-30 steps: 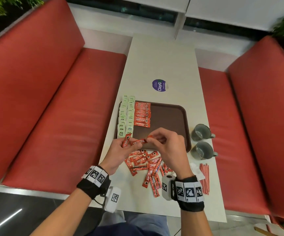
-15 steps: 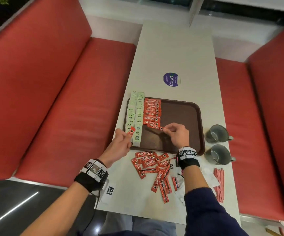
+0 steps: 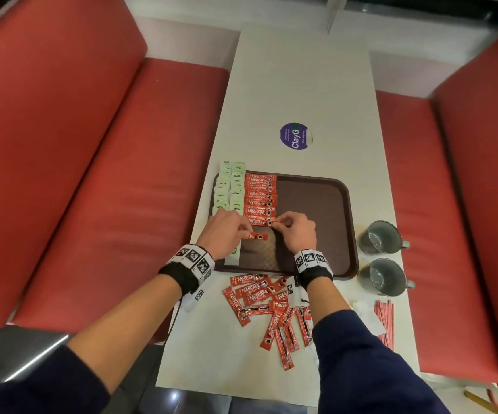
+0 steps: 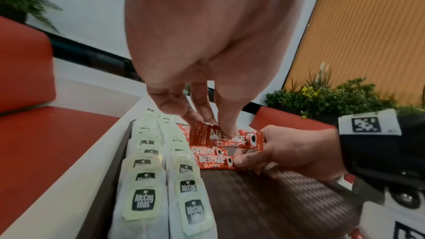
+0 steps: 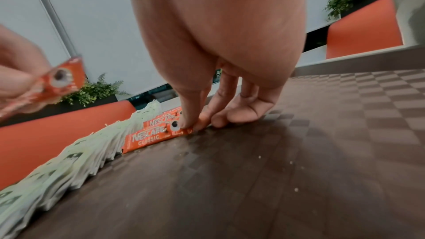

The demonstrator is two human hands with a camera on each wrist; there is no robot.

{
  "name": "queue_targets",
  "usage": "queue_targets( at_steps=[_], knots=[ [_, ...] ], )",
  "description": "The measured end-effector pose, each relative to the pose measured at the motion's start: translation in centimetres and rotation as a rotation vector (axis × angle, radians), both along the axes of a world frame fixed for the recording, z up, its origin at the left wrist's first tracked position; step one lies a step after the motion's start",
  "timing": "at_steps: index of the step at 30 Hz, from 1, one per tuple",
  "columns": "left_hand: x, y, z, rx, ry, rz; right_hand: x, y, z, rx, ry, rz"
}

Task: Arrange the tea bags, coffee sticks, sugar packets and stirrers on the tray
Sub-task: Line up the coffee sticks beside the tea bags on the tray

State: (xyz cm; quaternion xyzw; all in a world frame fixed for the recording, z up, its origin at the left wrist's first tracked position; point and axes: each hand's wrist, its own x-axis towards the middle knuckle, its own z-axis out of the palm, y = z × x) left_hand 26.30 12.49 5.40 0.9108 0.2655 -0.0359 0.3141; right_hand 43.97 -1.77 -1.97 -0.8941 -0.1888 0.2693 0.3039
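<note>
On the left of the brown tray (image 3: 325, 204) lie two columns of green tea bags (image 3: 229, 189) and, beside them, a column of red coffee sticks (image 3: 259, 198). My left hand (image 3: 246, 233) pinches one coffee stick (image 3: 256, 236) just below that column; in the left wrist view the left hand (image 4: 216, 124) has its thumb on top of the stick (image 4: 226, 138). My right hand (image 3: 280, 225) pinches the right end of the column's nearest stick (image 5: 149, 138), which lies flat on the tray (image 5: 299, 152). Loose coffee sticks (image 3: 271, 312) lie on the table before the tray.
Two grey mugs (image 3: 379, 237) (image 3: 386, 276) stand right of the tray. Red stirrers (image 3: 385, 324) and white sugar packets (image 3: 364, 315) lie at the table's near right. A round purple sticker (image 3: 294, 135) is beyond the tray. Red benches flank the table.
Both hands have moved from above the loose pile onto the tray. The right hand has laid its stick at the column's near end; the left hand has brought its stick in beside it.
</note>
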Motion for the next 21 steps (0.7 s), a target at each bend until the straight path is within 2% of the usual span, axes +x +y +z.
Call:
queue_targets(
  at_steps=[5,12,21],
  knots=[
    [2.7,0.1,-1.5,0.068,0.06,-0.015,0.2,0.3,-0.3,0.02,-0.046,-0.013],
    [6.0,0.2,-2.8,0.268,0.183,-0.112,0.8,0.1,-1.0,0.032,-0.044,0.0],
    [8.3,-0.5,-3.4,0.277,0.177,-0.103,1.5,0.0,-2.1,0.028,-0.046,0.031]
  ],
)
